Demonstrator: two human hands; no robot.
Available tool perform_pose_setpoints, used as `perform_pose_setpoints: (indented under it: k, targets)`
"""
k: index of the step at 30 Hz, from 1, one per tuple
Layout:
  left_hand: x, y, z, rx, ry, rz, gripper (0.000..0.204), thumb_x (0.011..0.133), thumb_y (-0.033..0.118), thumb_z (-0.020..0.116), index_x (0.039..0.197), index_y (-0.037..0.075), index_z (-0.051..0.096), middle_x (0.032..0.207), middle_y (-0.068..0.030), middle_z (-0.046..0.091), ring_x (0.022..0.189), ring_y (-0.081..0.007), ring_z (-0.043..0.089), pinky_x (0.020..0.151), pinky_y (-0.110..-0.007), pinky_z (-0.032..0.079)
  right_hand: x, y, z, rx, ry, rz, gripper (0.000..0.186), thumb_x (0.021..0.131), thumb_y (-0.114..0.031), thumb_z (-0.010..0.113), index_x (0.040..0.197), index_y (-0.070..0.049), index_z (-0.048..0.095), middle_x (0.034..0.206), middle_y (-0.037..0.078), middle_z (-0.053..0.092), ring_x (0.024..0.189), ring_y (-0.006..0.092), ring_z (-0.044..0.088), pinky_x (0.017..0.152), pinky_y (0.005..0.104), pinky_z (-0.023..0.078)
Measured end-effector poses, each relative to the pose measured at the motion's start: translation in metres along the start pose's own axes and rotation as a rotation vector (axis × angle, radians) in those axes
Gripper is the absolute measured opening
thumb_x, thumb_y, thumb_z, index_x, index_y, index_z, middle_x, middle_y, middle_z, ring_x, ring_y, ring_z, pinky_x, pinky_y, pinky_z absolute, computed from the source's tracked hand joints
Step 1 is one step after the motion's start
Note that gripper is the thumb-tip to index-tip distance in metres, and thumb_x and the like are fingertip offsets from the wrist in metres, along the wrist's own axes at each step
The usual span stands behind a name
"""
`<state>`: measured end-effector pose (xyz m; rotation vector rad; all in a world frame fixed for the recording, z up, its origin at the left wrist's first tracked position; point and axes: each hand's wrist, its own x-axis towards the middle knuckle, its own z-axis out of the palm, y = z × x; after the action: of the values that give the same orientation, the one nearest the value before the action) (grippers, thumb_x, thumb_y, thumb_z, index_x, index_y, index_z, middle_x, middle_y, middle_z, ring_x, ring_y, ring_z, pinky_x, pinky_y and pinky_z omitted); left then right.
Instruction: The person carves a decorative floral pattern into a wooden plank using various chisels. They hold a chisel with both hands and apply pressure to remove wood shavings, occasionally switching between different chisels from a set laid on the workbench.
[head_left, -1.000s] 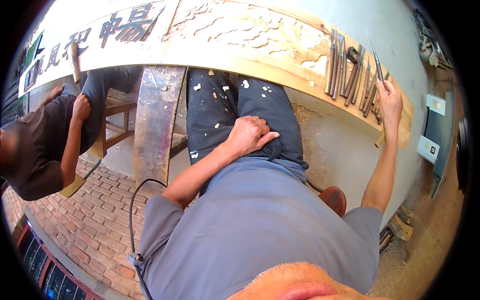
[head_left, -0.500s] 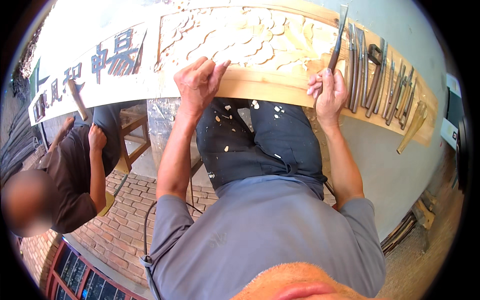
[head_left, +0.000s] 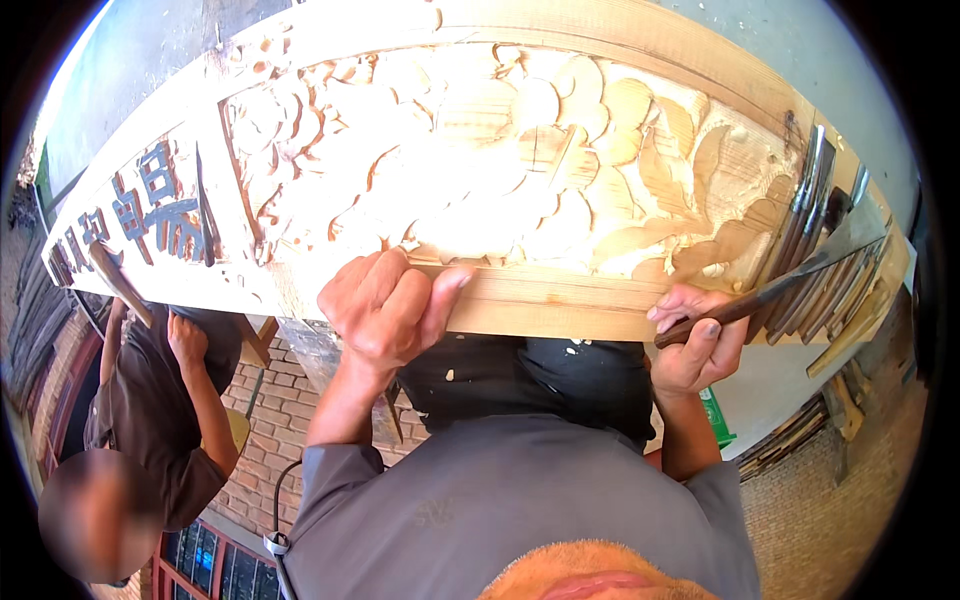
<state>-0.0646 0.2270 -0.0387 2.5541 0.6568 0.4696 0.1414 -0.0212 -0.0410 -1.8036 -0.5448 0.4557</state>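
Note:
In front of me lies a long pale wooden panel (head_left: 560,300) carved in relief with rounded petal and leaf shapes. My left hand (head_left: 385,310) rests on its near border, fingers curled into a fist and thumb held out; nothing shows in it. At the right end of the panel, my right hand (head_left: 705,345) grips a chisel (head_left: 770,293) by its dark handle. The chisel's broad flared blade points up and to the right, over a row of other carving tools (head_left: 800,225).
A wooden mallet-like tool (head_left: 845,330) lies at the board's right corner. To the left, another person (head_left: 150,410) works at a section with dark raised characters (head_left: 160,205), beside a light-coloured handle (head_left: 118,283). Wood chips lie about; a green object (head_left: 716,418) shows below my right hand.
The view has shifted, so the panel appears larger and nearer. The chisel has swung from nearly upright to slanting right over the tools. My left fist has come down to the panel's border.

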Motion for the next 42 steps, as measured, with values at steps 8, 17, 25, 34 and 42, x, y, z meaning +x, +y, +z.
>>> perform_pose_setpoints:
  k: [8,17,25,34,42]
  targets:
    - [0.0,0.003,0.005,0.103,0.027,0.018,0.05,0.085,0.022,0.092,0.063,0.012,0.048,0.062,-0.0036,0.044,0.05,-0.0206,0.046,0.047,-0.037,0.033,0.008,-0.002,0.007,0.057,0.032,0.034,0.027,0.115,-0.021,0.053,0.1,0.001,0.057,0.084,0.013,0.073,0.062,0.0113,0.065,0.057,0.024,0.048]
    - [0.021,0.062,0.047,0.119,0.172,-0.013,0.054,0.092,0.037,0.085,0.141,0.019,0.071,0.072,-0.0012,0.055,0.055,-0.0177,0.054,0.053,-0.034,0.044,0.009,-0.003,0.004,0.108,-0.01,0.033,0.029,0.117,-0.021,0.051,0.098,0.0,0.059,0.083,0.009,0.072,0.064,0.0103,0.065,0.057,0.0236,0.047]
    - [0.046,0.078,0.058,0.218,0.041,-0.089,0.049,0.099,0.046,0.076,0.14,0.022,0.071,0.078,-0.0063,0.066,0.055,-0.0222,0.065,0.051,-0.037,0.052,-0.008,-0.037,-0.035,0.25,-0.08,0.132,0.023,0.115,-0.019,0.059,0.114,0.003,0.069,0.082,0.008,0.071,0.058,0.0068,0.06,0.051,0.0208,0.042]
    - [0.039,0.08,0.064,0.186,0.21,-0.148,0.042,0.1,0.039,0.076,0.128,0.008,0.068,0.085,-0.0132,0.074,0.066,-0.0314,0.074,0.056,-0.041,0.057,0.015,-0.054,-0.187,-0.639,0.14,0.022,0.022,0.103,-0.017,0.073,0.118,-0.001,0.079,0.065,0.006,0.059,0.057,0.0086,0.052,0.054,0.0305,0.041]
    - [0.035,0.077,0.068,0.157,0.266,-0.072,0.03,0.101,0.036,0.074,0.118,0.011,0.074,0.085,-0.0101,0.074,0.068,-0.0303,0.074,0.058,-0.042,0.056,0.031,-0.082,-0.218,-1.191,0.045,-0.032,0.025,0.101,-0.033,0.069,0.103,-0.011,0.079,0.074,0.022,0.067,0.072,0.0433,0.068,0.069,0.0501,0.052]
